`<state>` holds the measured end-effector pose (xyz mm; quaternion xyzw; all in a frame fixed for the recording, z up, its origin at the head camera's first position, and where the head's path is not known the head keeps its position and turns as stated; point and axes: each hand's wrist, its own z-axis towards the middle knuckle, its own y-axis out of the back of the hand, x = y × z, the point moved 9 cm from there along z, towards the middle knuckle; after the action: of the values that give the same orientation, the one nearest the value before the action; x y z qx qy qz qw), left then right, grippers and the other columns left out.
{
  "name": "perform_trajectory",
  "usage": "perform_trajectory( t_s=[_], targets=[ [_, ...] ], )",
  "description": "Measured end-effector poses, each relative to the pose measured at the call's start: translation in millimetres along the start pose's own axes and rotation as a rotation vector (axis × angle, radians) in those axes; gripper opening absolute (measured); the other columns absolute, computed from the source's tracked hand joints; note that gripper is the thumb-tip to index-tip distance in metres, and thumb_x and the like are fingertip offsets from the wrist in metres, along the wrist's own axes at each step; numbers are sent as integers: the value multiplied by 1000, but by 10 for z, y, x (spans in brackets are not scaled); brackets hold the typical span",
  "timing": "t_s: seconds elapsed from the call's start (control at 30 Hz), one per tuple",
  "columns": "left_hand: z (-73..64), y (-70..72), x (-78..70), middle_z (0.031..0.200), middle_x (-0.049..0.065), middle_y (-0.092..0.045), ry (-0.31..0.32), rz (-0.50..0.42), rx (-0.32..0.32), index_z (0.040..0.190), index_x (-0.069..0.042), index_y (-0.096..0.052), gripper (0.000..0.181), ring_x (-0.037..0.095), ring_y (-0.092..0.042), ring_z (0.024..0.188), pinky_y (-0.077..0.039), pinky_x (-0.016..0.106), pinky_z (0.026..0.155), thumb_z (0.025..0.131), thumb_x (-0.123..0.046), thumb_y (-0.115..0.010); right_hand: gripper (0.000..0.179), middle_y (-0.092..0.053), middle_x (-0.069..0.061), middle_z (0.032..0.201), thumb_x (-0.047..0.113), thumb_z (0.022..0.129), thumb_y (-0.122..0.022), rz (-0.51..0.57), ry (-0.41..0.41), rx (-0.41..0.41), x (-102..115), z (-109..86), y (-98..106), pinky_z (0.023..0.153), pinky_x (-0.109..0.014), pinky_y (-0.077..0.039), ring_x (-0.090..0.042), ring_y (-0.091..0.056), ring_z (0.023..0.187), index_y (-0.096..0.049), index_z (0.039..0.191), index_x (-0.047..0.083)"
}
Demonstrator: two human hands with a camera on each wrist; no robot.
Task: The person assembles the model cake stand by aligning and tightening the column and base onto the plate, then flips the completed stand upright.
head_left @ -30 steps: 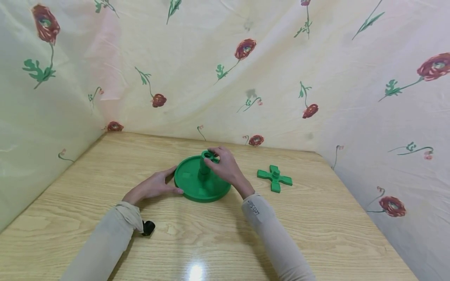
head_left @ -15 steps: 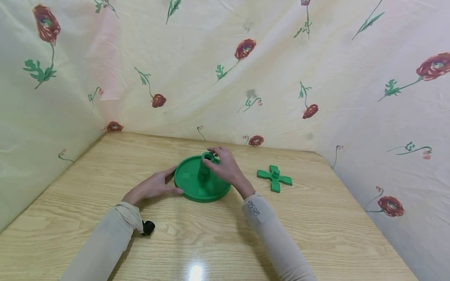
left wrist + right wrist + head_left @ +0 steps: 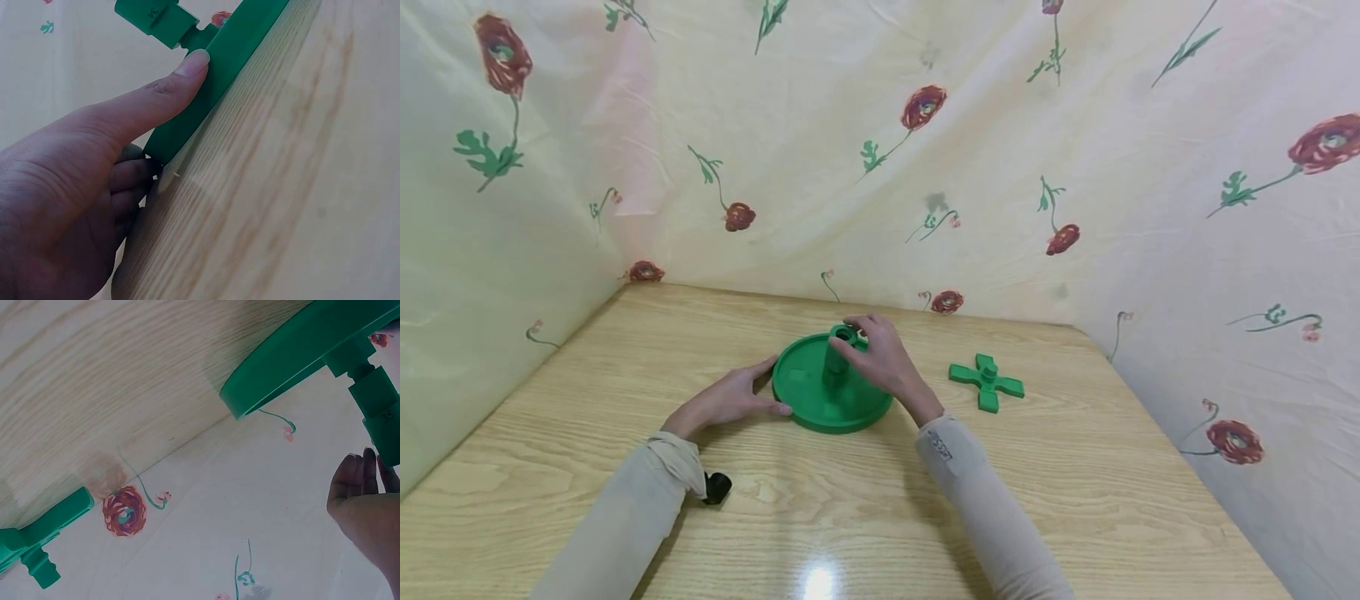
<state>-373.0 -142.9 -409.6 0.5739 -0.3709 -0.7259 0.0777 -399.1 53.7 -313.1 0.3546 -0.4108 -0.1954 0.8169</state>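
From where I stand, a round, shallow green dish with a raised rim (image 3: 868, 404) lies flat on the pale wood-grain counter (image 3: 850, 508), and an upright green column with a hollow top (image 3: 837, 360) rises from about its middle. The person's left hand (image 3: 733, 397) has its grip round the near-left edge of the dish, thumb against the outer wall and the other fingers farther round the rim. The right hand (image 3: 882, 360) reaches over the dish, its grip grasping the column near the top between thumb and fingers. Off to the right, apart from the dish, a flat green four-armed cross with a short central peg (image 3: 987, 382) rests on the counter, peg up. A small black object (image 3: 717, 487) sits beside the left beige sleeve (image 3: 617, 521). Behind hangs cream cloth printed with red flowers (image 3: 820, 167).
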Motion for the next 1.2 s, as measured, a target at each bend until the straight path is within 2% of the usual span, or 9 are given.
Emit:
perform_trajectory(
  t_s=[0.2, 0.47, 0.63, 0.77, 0.9, 1.07, 1.2],
  targets=[
    [4, -7, 1, 165, 27, -24, 5, -10, 0, 164, 2, -17, 106, 46, -21, 152, -25, 63, 118, 92, -43, -80, 43, -64, -17, 125, 22, 101, -68, 21, 44, 0, 33, -22, 5, 100, -50, -49, -33, -57, 118, -63, 136, -2],
    [5, -8, 6, 165, 27, -24, 11, -7, -1, 164, 1, -17, 106, 46, -21, 152, -25, 63, 118, 91, -43, -81, 47, -63, -19, 124, 30, 102, -69, -5, -19, -20, -36, -6, 1, 96, -50, -50, -33, -59, 114, -63, 135, -3],
    [13, -12, 11, 165, 26, -24, 1, -8, -3, 164, 1, -18, 105, 45, -21, 152, -26, 62, 118, 91, -41, -82, 48, -62, -22, 128, 25, 102, -69, 9, 48, 0, 11, -6, -8, 100, -53, -48, -39, -56, 121, -60, 140, -2],
    [24, -15, 13, 165, 26, -25, -11, -11, -1, 164, 2, -19, 105, 44, -22, 152, -26, 61, 118, 91, -40, -82, 44, -63, -20, 127, 19, 102, -67, 16, 110, 15, 66, -15, -15, 100, -52, -48, -38, -55, 120, -61, 139, -3],
    [24, -14, 10, 165, 26, -25, -15, -11, -1, 164, 2, -19, 105, 44, -22, 152, -26, 61, 118, 91, -40, -82, 41, -66, -16, 124, 20, 102, -68, 9, 110, 11, 66, -15, -20, 100, -49, -48, -34, -56, 120, -63, 135, -3],
    [28, -15, 14, 165, 26, -25, -13, -8, -1, 164, 1, -19, 104, 44, -22, 152, -26, 61, 118, 91, -40, -82, 48, -61, -18, 136, 22, 101, -70, 31, 107, 39, 59, -1, -66, 107, -51, -45, -35, -53, 130, -58, 142, -2],
    [26, -15, 15, 165, 26, -25, -10, -4, -4, 164, 0, -19, 104, 44, -22, 152, -26, 61, 118, 91, -40, -81, 47, -61, -20, 136, 17, 102, -69, 50, 126, 52, 72, 10, -95, 105, -49, -47, -34, -56, 125, -57, 143, -4]
  ],
)
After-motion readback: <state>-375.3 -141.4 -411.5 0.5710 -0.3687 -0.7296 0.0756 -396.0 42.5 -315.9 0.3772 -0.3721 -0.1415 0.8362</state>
